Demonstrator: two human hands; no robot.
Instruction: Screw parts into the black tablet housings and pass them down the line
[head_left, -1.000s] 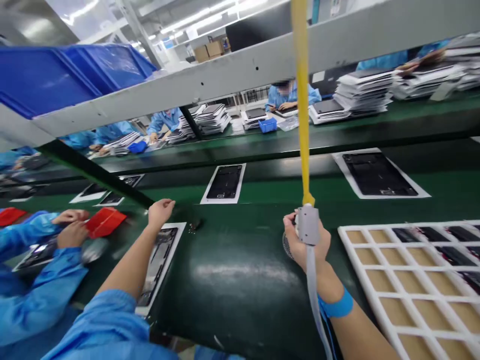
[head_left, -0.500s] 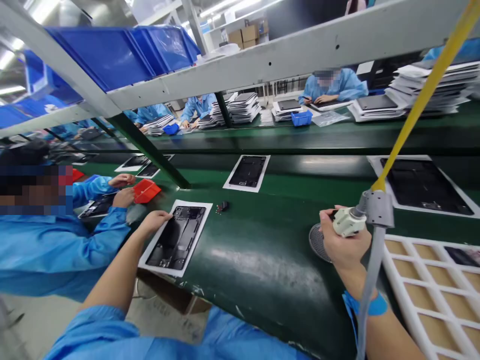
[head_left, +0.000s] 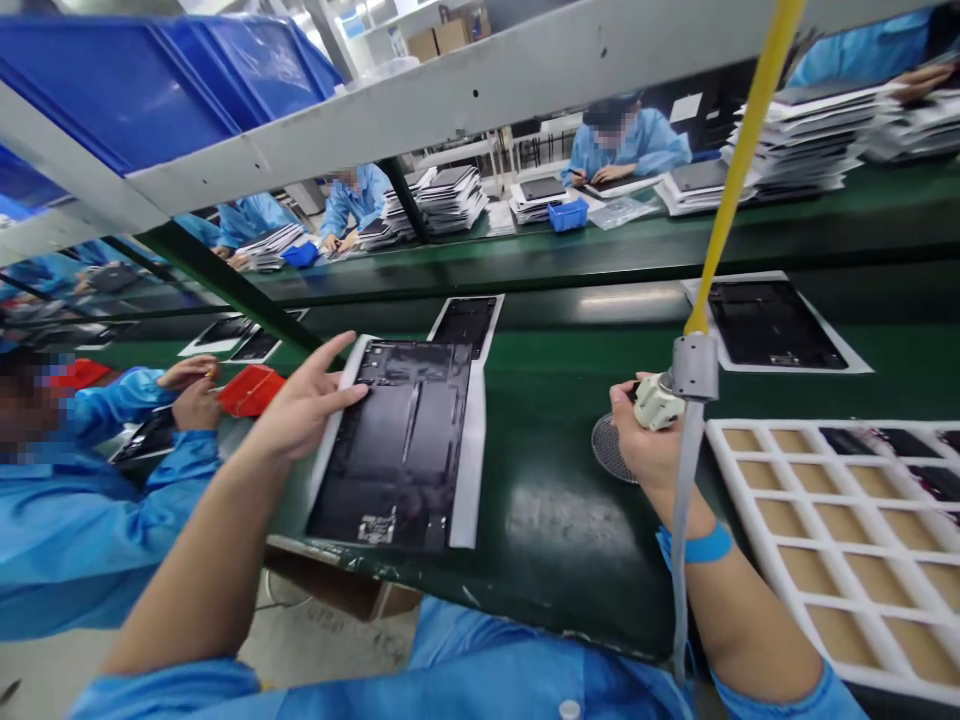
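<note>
My left hand (head_left: 300,405) grips the left edge of a white tray carrying a dark tablet chassis (head_left: 405,440), lifted and tilted above the green belt (head_left: 555,520). Its thumb lies over the tray's top left corner. My right hand (head_left: 649,450) is closed round a hanging electric screwdriver (head_left: 660,400), whose grey cable collar (head_left: 694,367) joins a yellow coiled line (head_left: 739,160) running up out of view. A round mesh disc (head_left: 607,447) lies on the belt just left of that hand.
A white foam grid tray (head_left: 825,530) with dark parts in its far cells sits at the right. More chassis on white trays (head_left: 772,325) lie on the belt beyond. A co-worker in blue (head_left: 97,500) at my left holds a red tray (head_left: 251,390). Blue bins (head_left: 150,80) sit on the overhead shelf.
My left hand has taken the tray with the chassis from the belt's near left and lifted it toward the middle. My right hand keeps hold of the screwdriver, shifting slightly left.
</note>
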